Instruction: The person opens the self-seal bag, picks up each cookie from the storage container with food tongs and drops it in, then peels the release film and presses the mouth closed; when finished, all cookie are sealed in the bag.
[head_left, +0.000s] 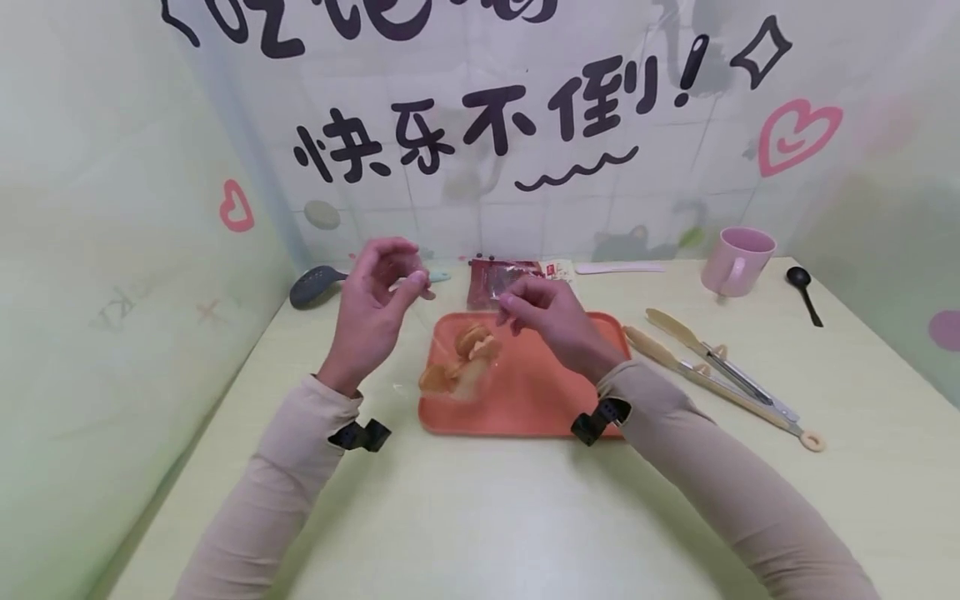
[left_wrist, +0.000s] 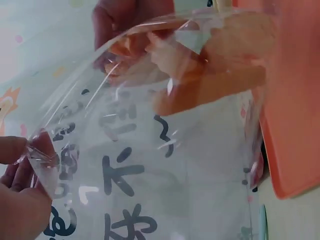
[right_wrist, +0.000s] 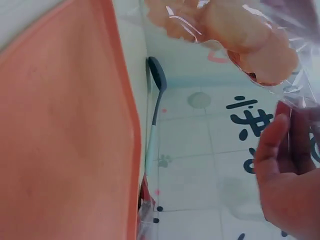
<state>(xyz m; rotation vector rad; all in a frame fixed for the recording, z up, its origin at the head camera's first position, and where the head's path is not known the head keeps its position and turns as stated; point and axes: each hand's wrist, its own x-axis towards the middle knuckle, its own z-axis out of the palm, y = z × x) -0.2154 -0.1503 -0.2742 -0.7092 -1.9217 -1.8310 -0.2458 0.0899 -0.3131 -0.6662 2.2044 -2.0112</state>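
A clear plastic bag (left_wrist: 90,115) hangs between both hands, tilted, with several tan, rounded pieces of food (head_left: 472,340) inside that look baked. My left hand (head_left: 378,300) pinches one side of the bag between thumb and fingers; the left wrist view shows the film bunched at its fingertips (left_wrist: 22,150). On the other side, my right hand (head_left: 547,317) pinches the film too, which the right wrist view shows just below the food. Under the bag lies an orange tray (head_left: 555,392), and the food overlaps its left part in the head view.
Tongs (head_left: 720,375) lie right of the tray. Behind it are a dark red packet (head_left: 482,283) and a pale pink strip (head_left: 621,267). A grey slotted spoon (head_left: 315,286) rests at the back left; a pink mug (head_left: 731,271) and small black spoon (head_left: 801,279) are at the back right.
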